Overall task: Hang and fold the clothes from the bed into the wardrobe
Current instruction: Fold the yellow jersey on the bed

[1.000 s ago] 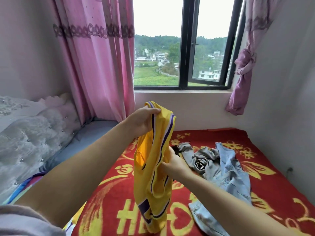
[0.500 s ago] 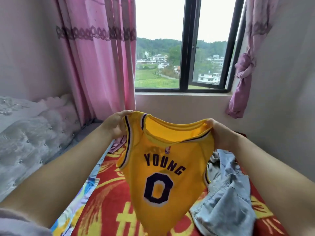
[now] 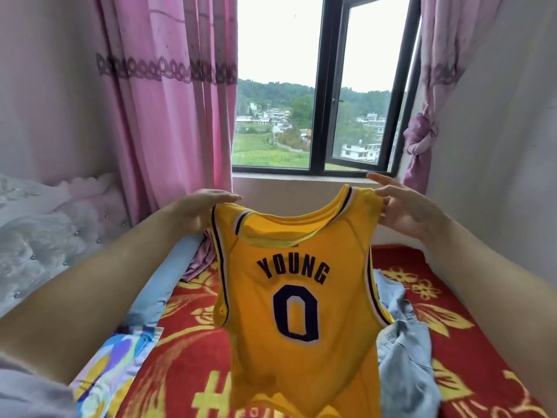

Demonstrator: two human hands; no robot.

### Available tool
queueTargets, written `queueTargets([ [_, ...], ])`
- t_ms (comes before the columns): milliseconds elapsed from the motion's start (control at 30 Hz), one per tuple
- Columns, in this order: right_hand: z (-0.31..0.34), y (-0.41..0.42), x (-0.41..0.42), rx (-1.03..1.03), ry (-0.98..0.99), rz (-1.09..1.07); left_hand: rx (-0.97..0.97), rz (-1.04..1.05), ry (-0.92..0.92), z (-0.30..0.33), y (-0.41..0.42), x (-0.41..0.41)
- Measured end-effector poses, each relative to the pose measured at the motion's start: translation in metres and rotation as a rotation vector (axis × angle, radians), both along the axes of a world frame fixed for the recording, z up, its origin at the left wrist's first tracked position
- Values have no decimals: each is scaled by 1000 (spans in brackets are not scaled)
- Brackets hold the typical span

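A yellow basketball jersey (image 3: 298, 312) with "YOUNG" and a purple 0 hangs spread out in front of me, above the bed. My left hand (image 3: 199, 211) pinches its left shoulder strap. My right hand (image 3: 401, 211) pinches the right strap between thumb and fingers, the other fingers stretched out. Pale blue denim clothing (image 3: 404, 357) lies crumpled on the red and yellow blanket (image 3: 470, 342) behind the jersey, partly hidden by it. No wardrobe is in view.
A white padded headboard (image 3: 45, 236) stands at the left. Pink curtains (image 3: 168, 116) hang by the window (image 3: 319, 86), which is straight ahead. A wall closes the right side. A colourful sheet (image 3: 114, 366) shows at the bed's left edge.
The jersey went from a bunched vertical hold to being spread wide by its shoulders and raised higher. My hands have moved apart, and the grey garment is now hidden behind it.
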State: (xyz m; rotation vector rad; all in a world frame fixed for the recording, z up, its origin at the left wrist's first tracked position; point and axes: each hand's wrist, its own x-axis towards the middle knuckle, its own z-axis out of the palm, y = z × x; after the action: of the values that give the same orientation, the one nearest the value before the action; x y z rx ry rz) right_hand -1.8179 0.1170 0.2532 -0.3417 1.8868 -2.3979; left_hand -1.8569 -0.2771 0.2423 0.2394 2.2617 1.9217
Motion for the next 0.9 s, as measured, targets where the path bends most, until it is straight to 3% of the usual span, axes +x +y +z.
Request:
queueTargets([
  [67,8,2,2,93,39,52,-234,-165,92,8,-6,4],
  [167,24,7,10,472,27,104,-658,-331,189,17,-11,10],
  [333,22,-16,11,1632,106,121,-1168,-461,171,-5,6,8],
  [400,9,-25,1,1811,238,-8,-1233,-381,193,-17,15,6],
  [467,-2,-24,-9,1683,258,-239,-1087,-250,230,-20,16,5],
  [567,-17,-23,-18,1354,102,-582,-653,-78,145,-15,24,10],
  [600,-22,-29,-16,1213,-67,-518,-557,-32,112,-14,31,13],
  [667,-29,-56,-7,789,-415,-61,-405,18,53,-14,55,20],
  [733,-29,-91,0,510,-464,324,-317,0,21,-13,88,31],
  [767,-29,-109,4,412,-423,395,-284,-21,24,-14,105,37],
  [833,-25,-136,5,286,-336,287,-167,-70,53,-12,127,45],
  [900,-18,-139,0,231,-257,10,62,-237,-6,-4,128,51],
])
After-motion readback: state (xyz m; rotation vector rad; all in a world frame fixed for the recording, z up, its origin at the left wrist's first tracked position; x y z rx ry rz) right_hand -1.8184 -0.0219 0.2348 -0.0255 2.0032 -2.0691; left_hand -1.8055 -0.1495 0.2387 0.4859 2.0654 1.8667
